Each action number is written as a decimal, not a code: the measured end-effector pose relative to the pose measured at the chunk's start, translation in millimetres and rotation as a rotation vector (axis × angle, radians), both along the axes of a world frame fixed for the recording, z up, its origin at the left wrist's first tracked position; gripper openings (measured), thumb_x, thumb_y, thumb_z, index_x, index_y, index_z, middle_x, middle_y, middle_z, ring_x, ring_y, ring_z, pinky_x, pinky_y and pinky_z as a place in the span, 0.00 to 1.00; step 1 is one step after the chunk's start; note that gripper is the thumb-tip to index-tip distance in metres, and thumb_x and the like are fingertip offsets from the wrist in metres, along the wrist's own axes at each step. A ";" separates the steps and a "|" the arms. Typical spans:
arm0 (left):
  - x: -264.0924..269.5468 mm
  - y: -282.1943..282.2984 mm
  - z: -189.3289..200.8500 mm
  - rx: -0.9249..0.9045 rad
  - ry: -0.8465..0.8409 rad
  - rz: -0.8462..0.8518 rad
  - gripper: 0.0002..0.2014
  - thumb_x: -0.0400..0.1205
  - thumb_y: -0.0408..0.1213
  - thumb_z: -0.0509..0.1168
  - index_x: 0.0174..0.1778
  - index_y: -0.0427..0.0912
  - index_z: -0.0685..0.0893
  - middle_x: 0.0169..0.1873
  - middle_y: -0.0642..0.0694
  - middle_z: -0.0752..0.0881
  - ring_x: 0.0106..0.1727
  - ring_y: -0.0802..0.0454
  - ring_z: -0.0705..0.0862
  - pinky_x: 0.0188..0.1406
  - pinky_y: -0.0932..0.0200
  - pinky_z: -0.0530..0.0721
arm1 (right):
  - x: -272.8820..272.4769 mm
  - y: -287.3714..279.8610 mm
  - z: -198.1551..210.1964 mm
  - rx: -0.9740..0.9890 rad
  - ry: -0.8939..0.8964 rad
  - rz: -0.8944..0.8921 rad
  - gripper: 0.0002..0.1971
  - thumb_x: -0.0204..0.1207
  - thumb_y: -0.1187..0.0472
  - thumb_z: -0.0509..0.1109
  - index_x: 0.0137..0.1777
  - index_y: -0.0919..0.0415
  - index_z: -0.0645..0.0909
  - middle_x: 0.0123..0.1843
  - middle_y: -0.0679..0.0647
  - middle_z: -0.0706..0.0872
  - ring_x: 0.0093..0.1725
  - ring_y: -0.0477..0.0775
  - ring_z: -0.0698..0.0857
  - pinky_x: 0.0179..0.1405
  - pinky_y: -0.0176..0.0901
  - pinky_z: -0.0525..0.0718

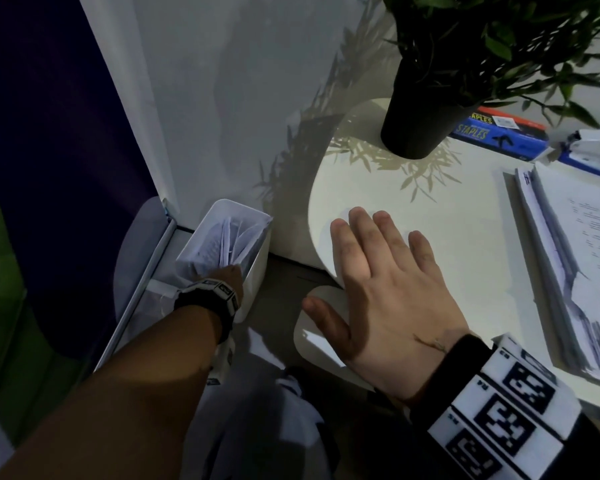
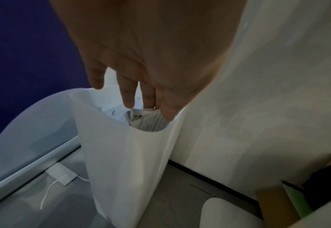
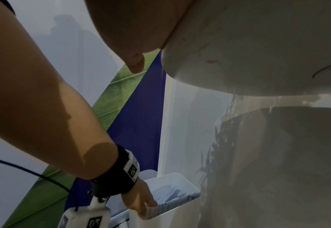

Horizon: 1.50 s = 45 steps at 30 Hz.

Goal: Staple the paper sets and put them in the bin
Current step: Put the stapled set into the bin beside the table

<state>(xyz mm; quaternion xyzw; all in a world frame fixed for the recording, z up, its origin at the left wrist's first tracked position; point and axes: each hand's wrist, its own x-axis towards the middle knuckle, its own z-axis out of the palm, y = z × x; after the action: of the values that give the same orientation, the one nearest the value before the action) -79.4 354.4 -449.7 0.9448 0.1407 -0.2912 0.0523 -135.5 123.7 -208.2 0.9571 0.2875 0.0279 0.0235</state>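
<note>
L hand (image 2: 151,64) fingers loose over bin (image 2: 125,162), paper sets (image 2: 147,120) just below; R hand (image 1: 385,285) flat on table (image 1: 465,209)

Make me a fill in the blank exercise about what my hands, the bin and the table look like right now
1. The left hand reaches into the tall white plastic bin, which stands on the ____.
2. The right hand lies flat with straight fingers on the edge of the round white ____.
3. The bin already holds sheets of ____.
4. The plant's black pot stands beside a blue box labelled ____.

Missing words: floor; table; paper; staples
</note>
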 end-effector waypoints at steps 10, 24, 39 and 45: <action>-1.9 6.0 -14.9 -0.034 0.158 0.001 0.33 0.84 0.42 0.56 0.83 0.44 0.49 0.81 0.42 0.56 0.81 0.39 0.58 0.79 0.42 0.58 | 0.5 -2.1 -2.7 0.038 -0.028 0.024 0.38 0.76 0.36 0.50 0.75 0.65 0.70 0.75 0.67 0.74 0.74 0.71 0.73 0.67 0.73 0.71; -52.5 -38.8 191.2 -0.382 -0.709 0.145 0.21 0.81 0.34 0.62 0.72 0.45 0.76 0.69 0.44 0.79 0.68 0.46 0.78 0.70 0.57 0.72 | 1.7 -3.4 21.8 -0.045 0.232 0.014 0.40 0.78 0.34 0.41 0.84 0.58 0.42 0.86 0.58 0.44 0.84 0.63 0.44 0.79 0.67 0.46; -23.2 -239.6 336.8 -1.022 -0.404 0.107 0.13 0.80 0.31 0.66 0.59 0.35 0.83 0.38 0.45 0.84 0.43 0.47 0.84 0.53 0.52 0.83 | 12.1 -229.2 95.8 0.143 0.122 -0.626 0.30 0.75 0.37 0.62 0.75 0.48 0.70 0.81 0.55 0.65 0.79 0.59 0.63 0.77 0.57 0.65; 8.6 -297.8 327.3 -0.963 -0.268 0.199 0.15 0.80 0.30 0.64 0.60 0.27 0.80 0.43 0.38 0.82 0.46 0.43 0.81 0.61 0.46 0.83 | 22.4 -288.4 73.3 0.046 0.141 -0.781 0.29 0.73 0.38 0.62 0.70 0.52 0.69 0.73 0.53 0.72 0.71 0.60 0.73 0.69 0.57 0.72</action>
<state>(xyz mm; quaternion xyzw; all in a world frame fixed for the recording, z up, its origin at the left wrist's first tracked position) -70.8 56.6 -122.4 0.8246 0.0721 -0.1927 0.5270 -113.0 -164.7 -135.0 0.9943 -0.0977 -0.0423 -0.0088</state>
